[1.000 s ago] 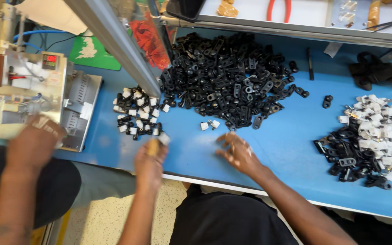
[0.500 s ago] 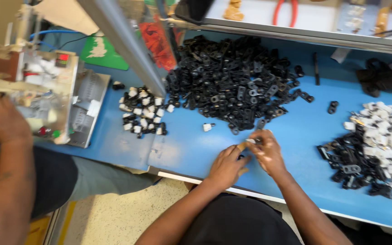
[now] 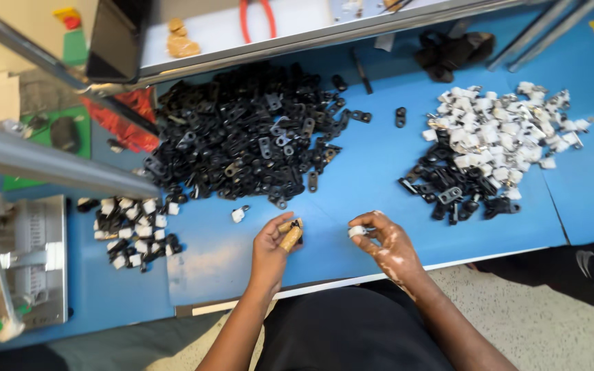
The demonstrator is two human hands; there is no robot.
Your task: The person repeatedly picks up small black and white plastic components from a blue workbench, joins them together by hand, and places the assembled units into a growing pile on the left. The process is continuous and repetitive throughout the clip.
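Your left hand (image 3: 276, 246) pinches a small black clip (image 3: 296, 224); your right hand (image 3: 386, 240) grips a white insert (image 3: 356, 231). Line them up squarely over the blue bench (image 3: 352, 178) before pressing together.

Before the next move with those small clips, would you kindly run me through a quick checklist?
1. Left hand has a small black piece at its fingertips: ok.
2. Right hand pinches a small white piece: ok.
3. Hands are apart over the blue tabletop: ok.
4. Large heap of black plastic clips lies ahead of the left hand: ok.
5. Mixed white and black pile sits separate: ok.
6. Pieces correctly oriented: cannot tell.
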